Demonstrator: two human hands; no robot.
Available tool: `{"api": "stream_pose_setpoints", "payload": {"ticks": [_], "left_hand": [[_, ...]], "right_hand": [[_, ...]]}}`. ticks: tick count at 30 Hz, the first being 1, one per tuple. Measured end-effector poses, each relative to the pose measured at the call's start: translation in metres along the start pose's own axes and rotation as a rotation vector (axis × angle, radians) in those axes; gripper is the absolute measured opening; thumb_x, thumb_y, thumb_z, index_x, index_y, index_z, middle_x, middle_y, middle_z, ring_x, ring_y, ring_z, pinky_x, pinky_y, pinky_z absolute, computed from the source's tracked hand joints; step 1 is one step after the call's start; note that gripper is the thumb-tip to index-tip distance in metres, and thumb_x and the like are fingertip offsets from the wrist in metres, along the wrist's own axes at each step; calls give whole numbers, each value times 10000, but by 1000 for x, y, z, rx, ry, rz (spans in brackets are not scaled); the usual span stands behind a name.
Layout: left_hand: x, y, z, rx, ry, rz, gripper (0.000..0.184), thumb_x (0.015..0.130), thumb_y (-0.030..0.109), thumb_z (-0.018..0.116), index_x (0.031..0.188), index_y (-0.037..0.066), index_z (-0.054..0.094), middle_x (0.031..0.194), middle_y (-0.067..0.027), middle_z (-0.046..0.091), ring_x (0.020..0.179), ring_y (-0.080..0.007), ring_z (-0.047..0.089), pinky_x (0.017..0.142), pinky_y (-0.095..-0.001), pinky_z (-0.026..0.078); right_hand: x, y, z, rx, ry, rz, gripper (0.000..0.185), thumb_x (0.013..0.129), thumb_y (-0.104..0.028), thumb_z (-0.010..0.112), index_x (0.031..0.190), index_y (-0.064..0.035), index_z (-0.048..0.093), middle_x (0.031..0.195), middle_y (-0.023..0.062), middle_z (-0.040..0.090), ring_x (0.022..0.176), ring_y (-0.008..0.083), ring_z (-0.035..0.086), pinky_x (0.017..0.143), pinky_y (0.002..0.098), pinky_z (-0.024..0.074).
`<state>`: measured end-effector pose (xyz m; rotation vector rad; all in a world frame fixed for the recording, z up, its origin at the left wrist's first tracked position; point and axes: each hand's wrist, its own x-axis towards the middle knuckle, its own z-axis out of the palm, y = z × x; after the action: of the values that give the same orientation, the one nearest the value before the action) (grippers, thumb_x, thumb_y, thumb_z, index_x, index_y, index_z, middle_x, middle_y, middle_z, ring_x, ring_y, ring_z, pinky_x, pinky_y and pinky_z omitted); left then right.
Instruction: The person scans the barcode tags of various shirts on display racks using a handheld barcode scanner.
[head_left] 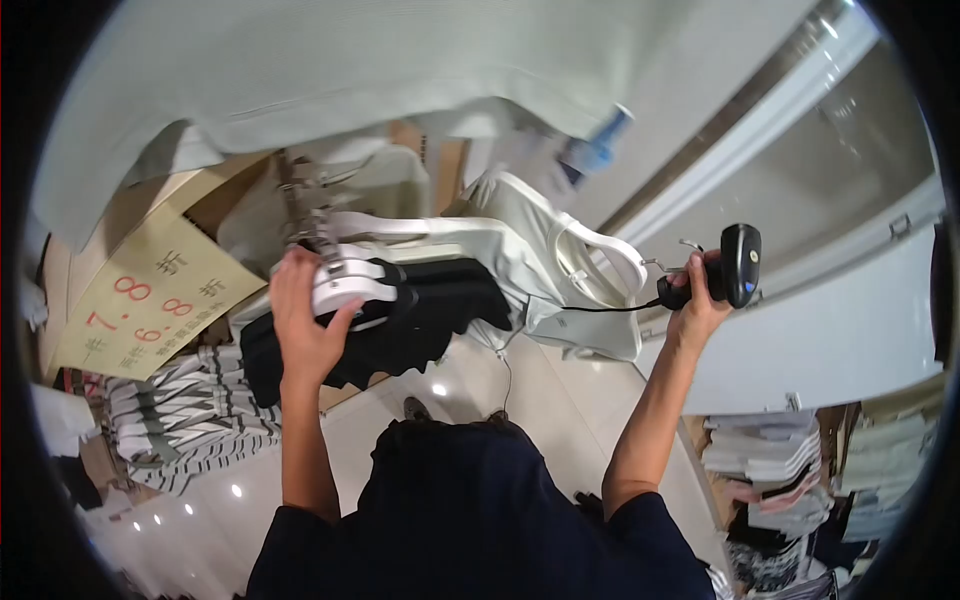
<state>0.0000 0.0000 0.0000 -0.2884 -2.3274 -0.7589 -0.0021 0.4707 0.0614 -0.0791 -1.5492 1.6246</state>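
Observation:
My left hand is closed round a bunch of white hangers, thumb toward the front. Black garments with a wavy hem hang from them. In my right hand is a black barcode scanner, its head pointing up. A dark cord runs left from it. Close by my right fingers is the metal hook of a white hanger; whether they grip it too, I cannot tell. That hanger carries a pale garment, with a tag beneath it.
A yellow sign with red numbers stands at the left, above striped garments. Pale cloth spreads across the top. White cabinet panels are at the right, with folded clothes below. A blurred blue-and-white object lies beyond the hangers.

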Motion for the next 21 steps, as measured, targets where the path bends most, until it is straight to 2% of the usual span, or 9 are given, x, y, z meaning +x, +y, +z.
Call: {"api": "stream_pose_setpoints", "payload": {"ticks": [3,5,7,10,12,13,15,18,21], "left_hand": [[-17,51,12,-73,304,186,486,787,34,781,1225,-7,576,1302,-186,596,1257,-413,548,1074,-495,401],[-35,92,25,-186,222,241,396,816,-65,701,1188,0,584,1284,-193,609,1247,-373,564,1096,-470,394],[-48,165,51,-184,-11,212,359,826,7,720,1167,23,608,1227,-141,655,1205,-355,598,1075,-482,395],[-53,240,118,-298,-235,272,565,791,104,780,1304,33,555,1334,-139,609,1322,-377,523,1091,-510,367],[-52,290,158,-375,-326,336,655,795,181,798,1365,32,512,1396,-144,562,1372,-382,459,1117,-534,326],[-51,310,178,-390,-331,376,620,814,197,785,1350,31,520,1359,-153,576,1331,-379,489,1083,-523,357],[-53,342,211,-425,-338,449,553,853,230,757,1319,30,535,1286,-171,604,1247,-373,550,1015,-502,420],[-67,356,242,-574,-841,267,398,910,262,707,1225,54,582,1124,-158,658,1044,-373,627,868,-464,495],[-94,366,258,-543,-751,247,268,934,219,690,1147,72,623,1001,-153,683,856,-334,672,727,-383,519]], "right_hand": [[7,-23,-38,-80,-9,19,261,835,45,738,1057,-12,614,871,60,602,585,126,571,573,304,529],[10,-42,-67,-91,-29,77,272,813,60,755,1055,-5,646,929,57,639,612,135,595,578,295,524],[21,-71,-98,-191,-97,109,270,788,35,786,1028,-7,671,863,42,657,627,123,601,586,282,506],[18,-82,-130,-267,-188,184,240,764,9,819,970,-7,697,791,25,673,648,108,607,594,263,481],[14,-85,-153,-331,-241,211,253,759,22,807,989,7,701,863,53,699,694,126,630,632,279,507],[13,-83,-164,-381,-278,195,275,749,56,781,1008,12,699,898,76,702,689,139,633,620,285,512],[12,-85,-182,-321,-364,200,267,777,-84,868,980,3,716,904,26,738,819,109,654,761,291,523],[17,-84,-210,-443,-406,213,245,794,-97,851,978,-2,721,873,35,739,793,117,656,761,294,524],[15,-63,-248,-445,-327,300,221,816,-117,836,956,6,715,837,27,725,762,112,647,733,292,521]]}}
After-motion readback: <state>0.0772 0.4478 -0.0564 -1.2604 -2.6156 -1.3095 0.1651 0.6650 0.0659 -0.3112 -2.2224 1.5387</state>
